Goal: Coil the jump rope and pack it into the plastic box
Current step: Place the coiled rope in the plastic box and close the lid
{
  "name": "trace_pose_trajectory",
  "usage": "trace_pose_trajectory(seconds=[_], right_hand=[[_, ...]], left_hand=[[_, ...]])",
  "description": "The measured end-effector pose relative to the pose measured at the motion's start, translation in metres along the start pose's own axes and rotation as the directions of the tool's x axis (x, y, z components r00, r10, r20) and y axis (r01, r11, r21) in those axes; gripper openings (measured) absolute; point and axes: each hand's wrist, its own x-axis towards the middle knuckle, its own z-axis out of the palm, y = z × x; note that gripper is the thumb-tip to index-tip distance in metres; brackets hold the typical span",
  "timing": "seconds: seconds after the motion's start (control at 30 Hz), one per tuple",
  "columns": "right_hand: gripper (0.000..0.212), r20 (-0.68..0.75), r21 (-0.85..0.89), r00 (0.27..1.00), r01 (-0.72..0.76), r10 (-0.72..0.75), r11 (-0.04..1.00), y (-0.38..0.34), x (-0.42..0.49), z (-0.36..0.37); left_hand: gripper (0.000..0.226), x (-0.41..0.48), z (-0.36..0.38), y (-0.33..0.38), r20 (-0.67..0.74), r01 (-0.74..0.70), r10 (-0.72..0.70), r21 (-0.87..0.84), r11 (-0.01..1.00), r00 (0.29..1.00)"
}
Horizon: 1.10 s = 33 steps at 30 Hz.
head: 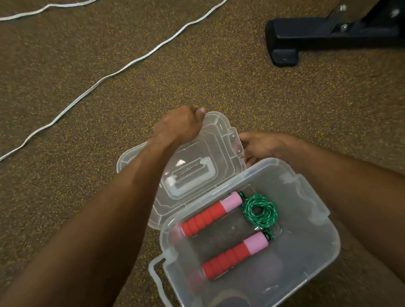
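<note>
A clear plastic box (321,245) stands open on the speckled floor between my forearms. Inside lies the jump rope: two red-and-pink foam handles (211,214) side by side and the green rope (259,210) coiled in a small bundle at their far ends. The clear lid (197,168) lies just beyond the box, tilted against its far-left rim. My left hand (178,125) grips the lid's far edge. At the lid's right end my right hand (265,146) has its fingers on the latch tab.
A long white cord (111,74) snakes across the floor from the left edge to the top. A black metal equipment foot (308,37) sits at the upper right. The floor is brown rubber with yellow flecks.
</note>
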Motion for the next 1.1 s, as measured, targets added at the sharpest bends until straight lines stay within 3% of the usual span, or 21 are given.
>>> trace_pose_trajectory(seconds=[0.2, 0.37, 0.53, 0.67, 0.77, 0.9, 1.1], right_hand=[[0.031, -0.09, 0.375, 0.996, 0.042, -0.008, 0.926, 0.017, -0.023, -0.01], [0.014, -0.158, 0.516, 0.987, 0.116, -0.04, 0.849, 0.02, -0.053, -0.011], [0.015, -0.256, 0.613, 0.964, 0.222, -0.075, 0.759, 0.019, -0.082, -0.015], [0.021, -0.302, 0.74, 0.952, 0.269, -0.053, 0.617, 0.016, -0.117, -0.022], [0.025, -0.302, 0.746, 0.95, 0.288, -0.08, 0.601, 0.023, -0.144, -0.022], [0.036, -0.323, 0.727, 0.941, 0.316, -0.103, 0.609, 0.034, -0.168, -0.009], [0.022, -0.327, 0.672, 0.937, 0.32, -0.12, 0.668, 0.047, -0.192, 0.011]], left_hand=[[0.052, -0.026, -0.024, 0.054, 0.036, -0.123, 0.119, 0.142, 0.982, 0.992], [0.055, -0.056, -0.028, 0.075, -0.012, -0.131, 0.134, 0.14, 0.981, 0.991], [0.05, -0.108, -0.038, 0.102, -0.054, -0.099, 0.109, 0.162, 0.982, 0.993], [0.044, -0.163, -0.034, 0.13, -0.207, -0.185, 0.251, 0.292, 0.938, 0.945], [0.042, -0.196, -0.021, 0.148, -0.261, -0.219, 0.336, 0.391, 0.894, 0.905], [0.042, -0.231, 0.0, 0.166, -0.22, -0.24, 0.388, 0.497, 0.834, 0.895], [0.036, -0.261, 0.036, 0.174, -0.15, -0.326, 0.467, 0.535, 0.78, 0.871]])
